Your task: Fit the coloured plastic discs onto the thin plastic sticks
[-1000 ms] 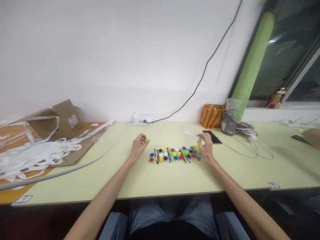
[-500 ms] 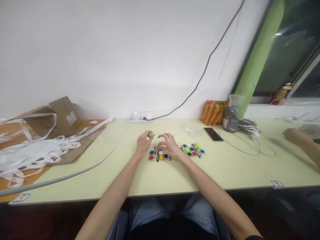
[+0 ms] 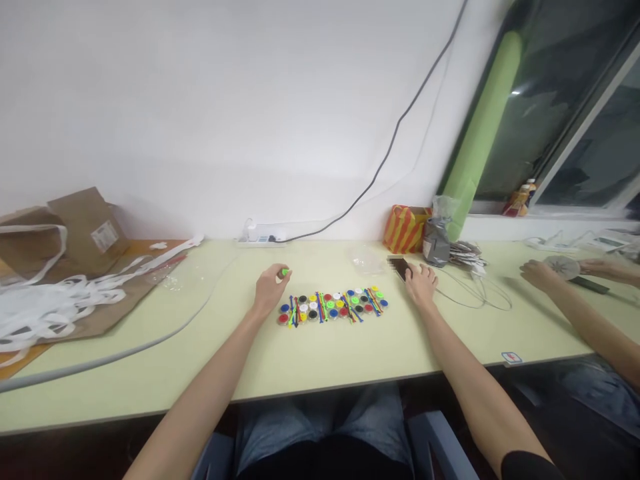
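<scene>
My left hand (image 3: 270,288) is raised a little above the table, left of the row, its fingers pinched on a small round green-topped piece (image 3: 285,273). My right hand (image 3: 421,285) is at the dark phone (image 3: 401,267), thumb over it and fingers curled at its right side; the hand hides the phone's near end. Between my hands lies a row of small round pieces (image 3: 333,313) with red, blue, yellow, white, black and green tops. Thin coloured sticks (image 3: 321,307) lie in bunches among them.
A crumpled clear bag (image 3: 367,260) lies behind the row. Farther back stand a striped bag (image 3: 405,228) and a grey bag (image 3: 437,243). A grey cable (image 3: 135,350) crosses the left side near white straps (image 3: 65,303). Another person's hands (image 3: 543,277) hold a disc at right.
My right hand has left the row and moved right to the phone, uncovering the pieces. My left hand still holds the green-topped piece. The view has turned slightly right.
</scene>
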`<state>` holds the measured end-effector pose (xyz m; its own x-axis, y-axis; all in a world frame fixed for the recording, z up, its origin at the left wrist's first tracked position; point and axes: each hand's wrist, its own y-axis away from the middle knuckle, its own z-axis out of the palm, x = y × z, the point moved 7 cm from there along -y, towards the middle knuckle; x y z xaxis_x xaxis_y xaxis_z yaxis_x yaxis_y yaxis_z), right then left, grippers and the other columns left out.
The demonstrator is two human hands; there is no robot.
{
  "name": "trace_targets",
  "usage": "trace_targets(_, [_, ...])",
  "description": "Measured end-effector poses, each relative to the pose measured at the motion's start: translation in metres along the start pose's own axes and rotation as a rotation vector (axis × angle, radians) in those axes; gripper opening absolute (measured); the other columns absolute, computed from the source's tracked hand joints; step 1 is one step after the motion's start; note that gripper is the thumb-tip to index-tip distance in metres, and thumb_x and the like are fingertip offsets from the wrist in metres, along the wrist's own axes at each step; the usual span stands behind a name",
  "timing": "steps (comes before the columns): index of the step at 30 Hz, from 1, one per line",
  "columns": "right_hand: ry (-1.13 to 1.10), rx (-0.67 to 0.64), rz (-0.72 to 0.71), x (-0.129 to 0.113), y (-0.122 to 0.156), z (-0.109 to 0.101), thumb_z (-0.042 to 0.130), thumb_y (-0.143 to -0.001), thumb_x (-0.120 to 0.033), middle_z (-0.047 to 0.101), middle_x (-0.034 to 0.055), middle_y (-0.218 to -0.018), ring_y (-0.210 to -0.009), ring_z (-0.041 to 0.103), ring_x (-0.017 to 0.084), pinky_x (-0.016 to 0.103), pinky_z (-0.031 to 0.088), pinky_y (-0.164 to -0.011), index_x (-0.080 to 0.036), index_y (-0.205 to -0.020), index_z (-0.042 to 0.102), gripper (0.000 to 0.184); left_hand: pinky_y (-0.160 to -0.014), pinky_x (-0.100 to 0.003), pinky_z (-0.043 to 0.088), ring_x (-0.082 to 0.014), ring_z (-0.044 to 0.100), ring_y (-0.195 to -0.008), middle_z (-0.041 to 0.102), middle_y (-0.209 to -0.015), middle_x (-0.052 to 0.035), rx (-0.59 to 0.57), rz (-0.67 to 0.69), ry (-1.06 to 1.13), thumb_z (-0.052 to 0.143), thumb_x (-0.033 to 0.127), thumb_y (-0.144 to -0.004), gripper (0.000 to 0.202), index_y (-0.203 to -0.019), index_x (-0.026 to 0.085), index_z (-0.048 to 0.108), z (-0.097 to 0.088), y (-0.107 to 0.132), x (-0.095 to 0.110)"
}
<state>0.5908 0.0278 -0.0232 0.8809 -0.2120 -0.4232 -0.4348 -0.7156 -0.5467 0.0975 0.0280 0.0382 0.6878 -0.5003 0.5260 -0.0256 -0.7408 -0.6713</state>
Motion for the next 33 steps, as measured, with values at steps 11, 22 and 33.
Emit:
trace_targets(11, [-0.019, -0.029, 0.0, -0.002, 0.0, 0.005, 0.032, -0.1, -0.037, 0.054, 0.0195, -0.138, -0.134, 0.035, 0.037, 0.067, 0.023, -0.109, -0.019, -0.109, 0.076, 0.048, -0.078, -0.032, 0.048, -0.0187, 0.061, -0.075, 0.068, -0.084, -0.0025, -0.04, -0.007, -0.008, 0.053, 0.039, -0.09, 0.021, -0.094, 0.022, 0.065, 0.002, 0.002, 0.0])
trace_targets(22, [-0.186, 0.009, -0.25, -0.07, 0.016, -0.012, 0.042, -0.089, -0.018, 0.059, 0.0169, -0.119, -0.116, 0.045, 0.032, 0.049, 0.037, -0.1, -0.017, -0.117, 0.07, 0.039, -0.09, -0.035, 0.052, -0.0217, 0.067, -0.089, 0.073, -0.102, -0.0059, -0.031, -0.022, 0.046, 0.054, 0.035, -0.09, 0.021, -0.098, 0.021, 0.067, 0.003, 0.0, -0.001])
trace_targets(33, [-0.586, -0.296, -0.783, -0.26, 0.088, -0.011, 0.055, -0.096, -0.022, 0.059, 0.0096, -0.12, -0.116, 0.047, 0.027, 0.045, 0.04, -0.101, -0.024, -0.102, 0.073, 0.019, -0.089, -0.038, 0.053, -0.0241, 0.07, -0.095, 0.076, -0.099, -0.004, -0.017, -0.105, 0.094, 0.058, 0.018, -0.081, 0.017, -0.094, 0.024, 0.068, 0.001, 0.0, -0.01])
